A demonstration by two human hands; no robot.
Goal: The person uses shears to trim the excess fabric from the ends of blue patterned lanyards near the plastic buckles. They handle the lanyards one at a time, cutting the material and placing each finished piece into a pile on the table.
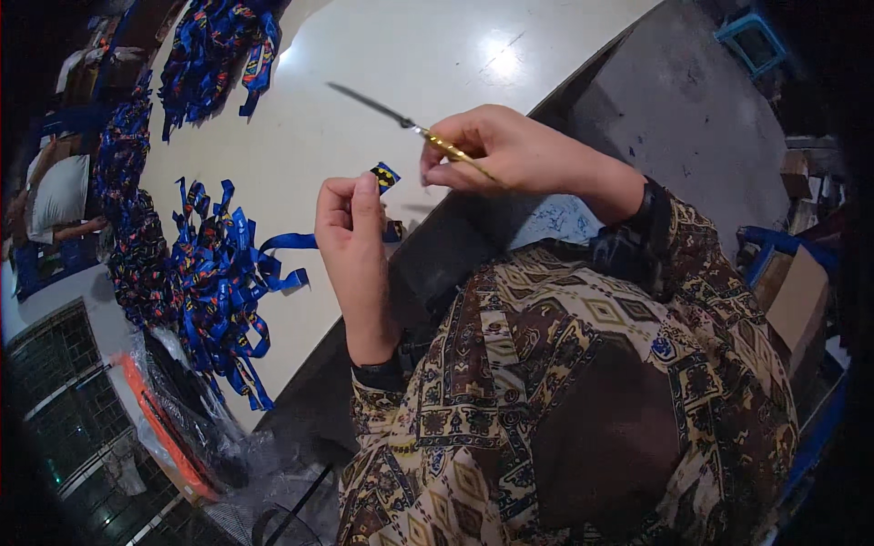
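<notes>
Table (401,82): white top, filled upper centre of frame, glare spot upper right of centre, dark edge ran diagonally toward lower left.
Sleeves (564,391): brown patterned fabric, covered lower right, both forearms came out of it.
Ribbon pile (214,282): blue printed strips heaped on table, left of centre; one strand ran right to the left hand.
More ribbon (214,50): second heap upper left, plus a band down the table's left edge.
Plastic bag (182,409): clear, crumpled, with an orange strip inside, lower left.
Right hand (510,150): centre frame, above table edge, fingers pinched around the scissors' handle.
Left hand (350,241): just left of centre, fist upright, thumb and forefinger clamped on the ribbon piece.
Scissors (410,126): gold handle, dark blades pointed to upper left, blades looked together; hard to tell more.
Ribbon piece (385,176): small blue tab with yellow-black print, stuck up from left fingertips, just below the scissors, not touching them.
</notes>
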